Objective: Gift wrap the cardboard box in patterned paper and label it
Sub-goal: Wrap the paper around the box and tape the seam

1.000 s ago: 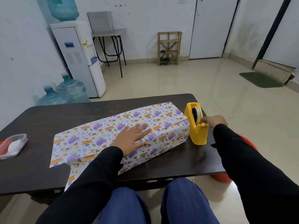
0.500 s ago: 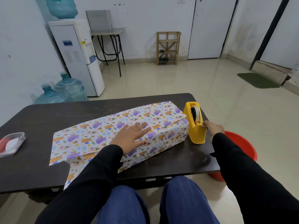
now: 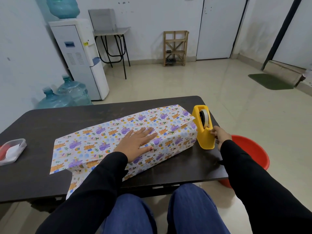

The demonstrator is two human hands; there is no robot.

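A long box wrapped in white paper with purple and orange animal prints (image 3: 170, 132) lies across the dark table (image 3: 33, 125). Loose paper sticks out flat at its left end and hangs over the near table edge. My left hand (image 3: 137, 143) presses flat on top of the wrapped box, fingers straight. A yellow tape dispenser (image 3: 203, 127) stands at the box's right end. My right hand (image 3: 219, 135) is at the dispenser's near end, fingers pinched at the tape's cutter; the tape end itself is too small to see.
A clear plastic container (image 3: 11, 151) with white and red contents sits at the table's left edge. A red tub (image 3: 253, 152) stands on the floor right of the table. A water dispenser (image 3: 79, 54) and water jugs (image 3: 67, 97) stand at the back left.
My right hand has slid from the dispenser's right side toward me to its near end. The left hand stays pressed on the box.
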